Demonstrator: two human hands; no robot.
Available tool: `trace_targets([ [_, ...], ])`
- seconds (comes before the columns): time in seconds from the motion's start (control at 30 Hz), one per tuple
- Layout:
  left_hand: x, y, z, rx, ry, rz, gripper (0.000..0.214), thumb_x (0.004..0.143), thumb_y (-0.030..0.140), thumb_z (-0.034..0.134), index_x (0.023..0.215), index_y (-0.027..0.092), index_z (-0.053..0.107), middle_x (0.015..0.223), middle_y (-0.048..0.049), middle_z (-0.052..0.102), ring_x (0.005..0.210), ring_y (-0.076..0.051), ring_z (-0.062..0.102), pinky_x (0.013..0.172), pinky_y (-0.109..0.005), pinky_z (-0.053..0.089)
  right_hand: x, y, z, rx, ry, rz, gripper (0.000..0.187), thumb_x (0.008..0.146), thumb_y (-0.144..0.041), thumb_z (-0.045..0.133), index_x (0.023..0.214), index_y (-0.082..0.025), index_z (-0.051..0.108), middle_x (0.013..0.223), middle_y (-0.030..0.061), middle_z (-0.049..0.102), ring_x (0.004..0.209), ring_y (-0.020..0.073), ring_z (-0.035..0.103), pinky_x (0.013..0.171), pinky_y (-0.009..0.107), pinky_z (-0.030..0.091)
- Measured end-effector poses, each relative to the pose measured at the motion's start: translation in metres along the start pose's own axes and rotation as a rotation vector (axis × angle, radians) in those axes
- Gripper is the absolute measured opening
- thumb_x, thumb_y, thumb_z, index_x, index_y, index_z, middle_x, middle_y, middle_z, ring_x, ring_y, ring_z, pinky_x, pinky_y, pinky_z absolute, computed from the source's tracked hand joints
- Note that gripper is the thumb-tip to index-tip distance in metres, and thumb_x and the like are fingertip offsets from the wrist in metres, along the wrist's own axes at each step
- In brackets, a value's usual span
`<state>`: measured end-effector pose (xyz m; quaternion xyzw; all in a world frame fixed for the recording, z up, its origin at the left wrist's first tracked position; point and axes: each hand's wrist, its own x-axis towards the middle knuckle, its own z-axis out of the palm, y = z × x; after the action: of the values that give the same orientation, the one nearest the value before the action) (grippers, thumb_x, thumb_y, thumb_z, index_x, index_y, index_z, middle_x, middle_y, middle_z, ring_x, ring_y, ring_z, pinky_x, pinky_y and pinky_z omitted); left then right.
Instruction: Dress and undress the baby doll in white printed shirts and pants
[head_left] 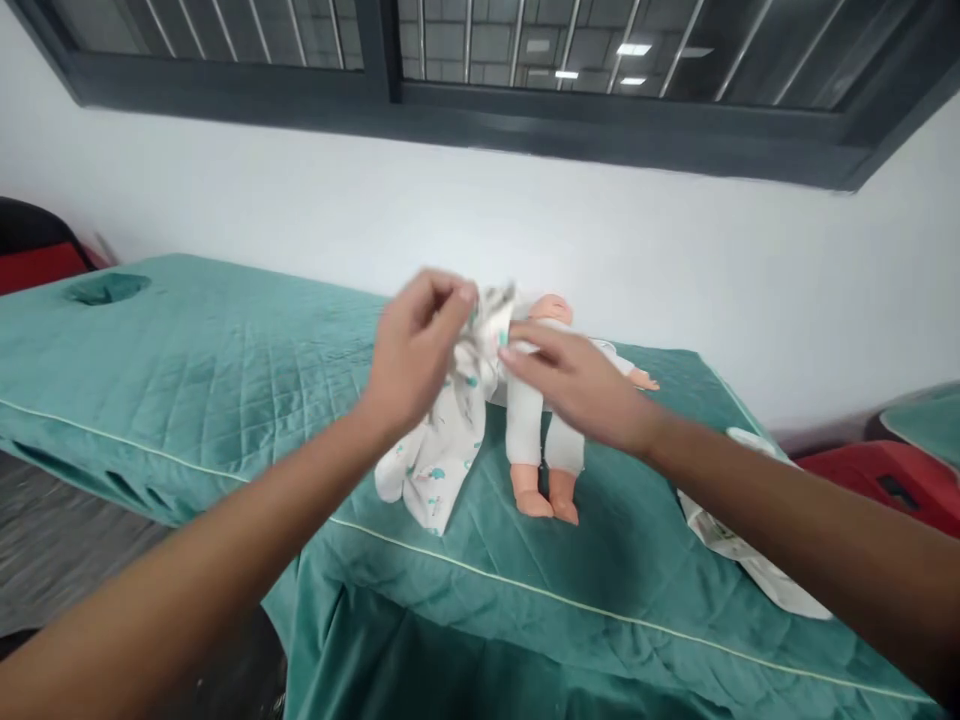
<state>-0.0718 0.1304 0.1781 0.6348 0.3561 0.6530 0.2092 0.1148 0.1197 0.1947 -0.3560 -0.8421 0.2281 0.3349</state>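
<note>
A baby doll (536,440) in white clothes lies on its back on a teal quilted table (225,380), bare feet toward me. A white printed baby garment (439,455) lies beside the doll on its left, its upper part lifted. My left hand (412,350) is closed, pinching the top of that garment above the doll's chest. My right hand (574,380) reaches over the doll's body, its fingers together and gripping the same cloth at the doll's shoulder. The hands hide the doll's torso.
Another white printed cloth (750,560) lies on the table to the right, partly under my right forearm. The table has a face hole (105,290) at its far left end. A white wall stands behind, and red furniture (885,480) sits at right.
</note>
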Motion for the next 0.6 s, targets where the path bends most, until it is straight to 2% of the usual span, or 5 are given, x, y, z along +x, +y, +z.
trace_targets([
  [0.13, -0.044, -0.055, 0.002, 0.134, -0.536, -0.416, 0.039, 0.094, 0.044, 0.051, 0.063, 0.021, 0.053, 0.06, 0.0019, 0.06, 0.061, -0.015, 0.056, 0.06, -0.028, 0.042, -0.033, 0.062, 0.011, -0.244, -0.461, -0.068, 0.036, 0.098, -0.05, 0.047, 0.084, -0.026, 0.071, 0.079, 0.0056, 0.068, 0.074, 0.0236, 0.064, 0.071, 0.039, 0.053],
  [0.2, -0.053, -0.077, 0.007, 0.19, -0.641, -0.499, 0.043, 0.094, 0.049, 0.049, 0.061, 0.021, 0.05, 0.057, 0.0015, 0.058, 0.058, -0.016, 0.055, 0.059, -0.029, 0.041, -0.04, 0.089, 0.005, -0.242, -0.489, -0.051, 0.035, 0.1, -0.046, 0.044, 0.09, -0.028, 0.072, 0.085, 0.0058, 0.071, 0.081, 0.0249, 0.067, 0.073, 0.04, 0.054],
  [0.37, -0.043, -0.118, 0.047, 0.024, -0.357, -0.715, 0.03, 0.091, 0.051, 0.056, 0.102, 0.023, 0.061, 0.105, -0.0046, 0.069, 0.092, -0.02, 0.065, 0.077, -0.031, 0.049, -0.007, 0.171, -0.029, -0.347, 0.104, 0.173, 0.031, 0.095, -0.051, 0.052, 0.111, -0.028, 0.067, 0.116, 0.0087, 0.069, 0.111, 0.0294, 0.063, 0.102, 0.049, 0.049],
  [0.43, -0.039, -0.126, 0.069, -0.104, -0.296, -0.922, 0.053, 0.086, 0.054, 0.062, 0.129, 0.025, 0.05, 0.127, -0.0086, 0.063, 0.1, -0.023, 0.067, 0.08, -0.033, 0.051, 0.012, 0.213, -0.041, -0.382, 0.288, 0.358, 0.051, 0.091, -0.058, 0.054, 0.131, -0.027, 0.057, 0.138, 0.0124, 0.059, 0.129, 0.0335, 0.054, 0.109, 0.054, 0.043],
  [0.6, -0.036, -0.129, 0.111, -0.475, -0.301, -1.148, 0.071, 0.077, 0.056, 0.074, 0.135, 0.024, 0.048, 0.135, -0.0137, 0.062, 0.116, -0.03, 0.064, 0.093, -0.039, 0.054, 0.042, 0.288, -0.059, -0.242, 0.226, 0.763, 0.098, 0.085, -0.076, 0.048, 0.158, -0.019, 0.016, 0.151, 0.0205, 0.047, 0.133, 0.0382, 0.052, 0.111, 0.053, 0.041],
])
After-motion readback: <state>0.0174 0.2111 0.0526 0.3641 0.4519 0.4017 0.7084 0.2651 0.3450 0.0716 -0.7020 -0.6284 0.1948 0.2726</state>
